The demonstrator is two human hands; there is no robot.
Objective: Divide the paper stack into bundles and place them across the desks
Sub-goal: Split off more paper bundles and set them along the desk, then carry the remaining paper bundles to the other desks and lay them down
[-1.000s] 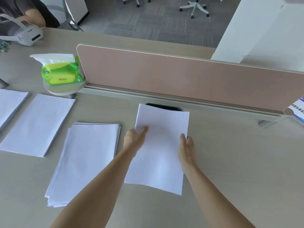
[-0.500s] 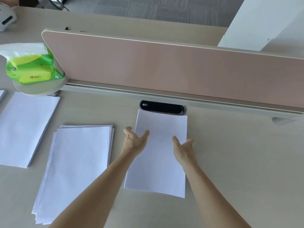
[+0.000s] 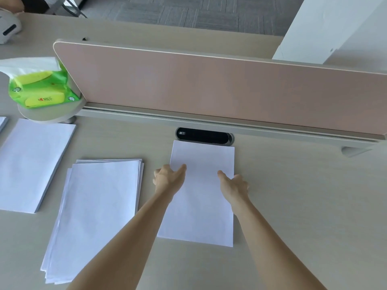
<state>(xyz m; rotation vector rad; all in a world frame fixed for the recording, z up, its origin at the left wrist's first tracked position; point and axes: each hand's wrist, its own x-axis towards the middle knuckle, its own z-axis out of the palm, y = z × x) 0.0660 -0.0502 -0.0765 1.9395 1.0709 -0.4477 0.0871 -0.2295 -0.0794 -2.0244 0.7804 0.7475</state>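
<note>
Loosely spread, left hand (image 3: 169, 179) and right hand (image 3: 235, 185) flank the smooth rectangular bundle (image 3: 201, 218).

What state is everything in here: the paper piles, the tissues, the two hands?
Middle bundle: flat on the desk, edges squared.
Left hand: at its left edge, thumb on the paper.
Right hand: at its right edge, thumb on the paper.
Loose stack: flat, sheets fanned unevenly.
Far-left bundle: flat, neat, untouched.
Tissue pack: open, a tissue sticking out.

open-plan office: shared desk (image 3: 293, 195) with pink divider panel (image 3: 209, 88), cable port (image 3: 204, 136), grey carpet tiles (image 3: 188, 11).
</note>
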